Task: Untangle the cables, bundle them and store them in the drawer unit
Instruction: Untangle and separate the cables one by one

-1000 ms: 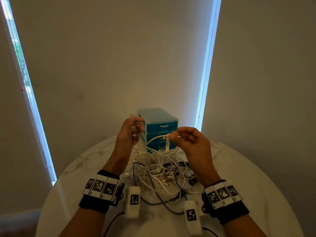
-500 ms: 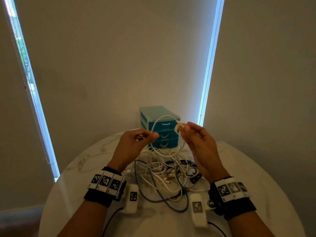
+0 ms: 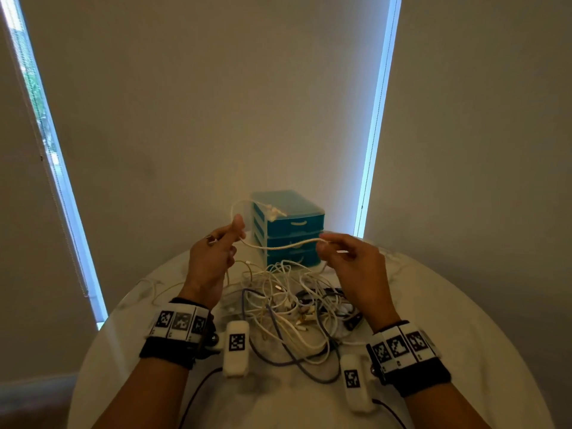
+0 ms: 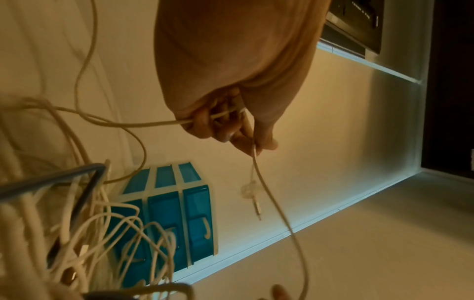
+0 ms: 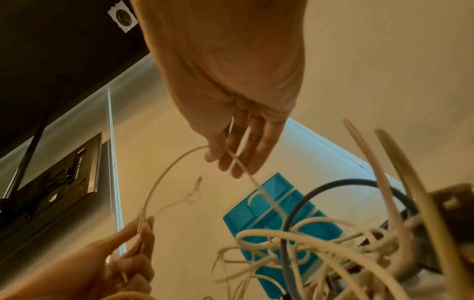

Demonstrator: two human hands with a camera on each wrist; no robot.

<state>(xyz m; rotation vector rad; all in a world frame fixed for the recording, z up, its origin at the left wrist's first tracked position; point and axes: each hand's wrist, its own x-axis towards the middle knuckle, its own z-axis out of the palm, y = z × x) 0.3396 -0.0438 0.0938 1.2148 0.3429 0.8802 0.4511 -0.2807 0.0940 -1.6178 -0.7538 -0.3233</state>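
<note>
A white cable (image 3: pixel 278 246) is stretched in the air between my two hands, in front of the teal three-drawer unit (image 3: pixel 291 227). My left hand (image 3: pixel 236 235) pinches it near its plug end (image 3: pixel 274 212), which loops up over the thumb. The left wrist view shows those fingers (image 4: pixel 223 121) curled round the cable (image 4: pixel 269 192), the plug (image 4: pixel 256 209) dangling. My right hand (image 3: pixel 323 243) pinches the cable further along; its fingers (image 5: pixel 236 154) hold the strand (image 5: pixel 164 182). Below lies the tangle of white, grey and black cables (image 3: pixel 294 305). All drawers look closed.
The round white marble table (image 3: pixel 464 335) holds everything; the drawer unit stands at its far edge against drawn blinds. A thin cream cable (image 3: pixel 154 289) trails to the table's left. The tangle (image 5: pixel 307 243) lies close under both wrists.
The plug end has passed from my right hand's grip to my left. The right hand now holds the cable further along, and the hands have drawn apart, pulling it taut.
</note>
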